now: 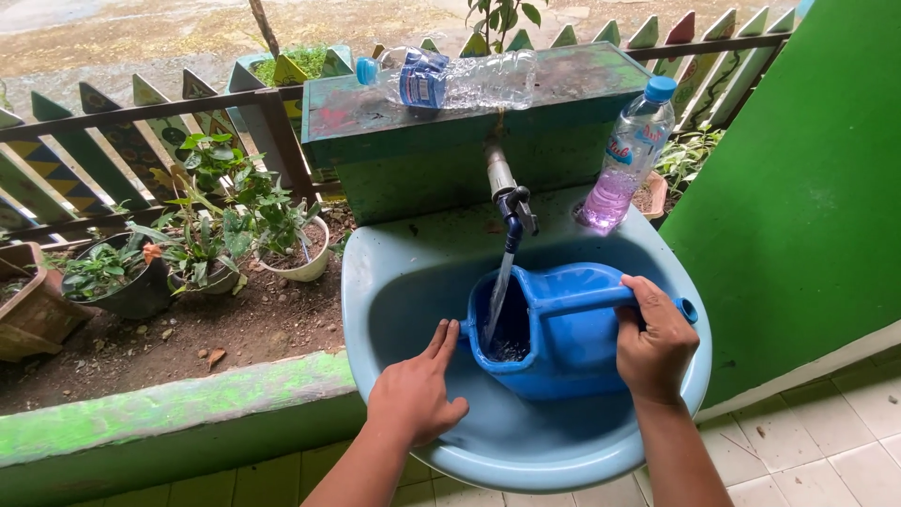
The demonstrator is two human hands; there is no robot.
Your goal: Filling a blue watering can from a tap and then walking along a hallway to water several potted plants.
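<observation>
Holding a blue watering can [563, 329] in the middle of the frame, we keep it inside a light blue basin [394, 282] under a tap [511, 202]. Our right hand [654, 347] wraps its fingers [648, 291] shut around the can's handle, which runs as a bar across the top toward the right of the frame. Our left hand [413, 394] lies at the can's left end, its fingers [441, 340] straight and pressed together, tips touching the can near its rim; it grips nothing. The can lies with its long axis running left to right across the basin, slightly raised toward the right, and its open mouth faces up, just below the tap. A thin stream of water [500, 286] falls from the tap into that mouth, and a little water shows at the bottom.

Behind the tap stands a green box-shaped tank [450, 160]. A crushed clear bottle [450, 80] with a blue label lies on its side on top of the tank, long axis left to right, cap toward the left. A second clear bottle [627, 155] with a blue cap leans on the basin's back rim at the upper right, holding pale purple liquid. Potted plants [235, 216] stand on bare soil at the left, before a painted picket fence [84, 150]. A green wall [807, 169] fills the right side.
</observation>
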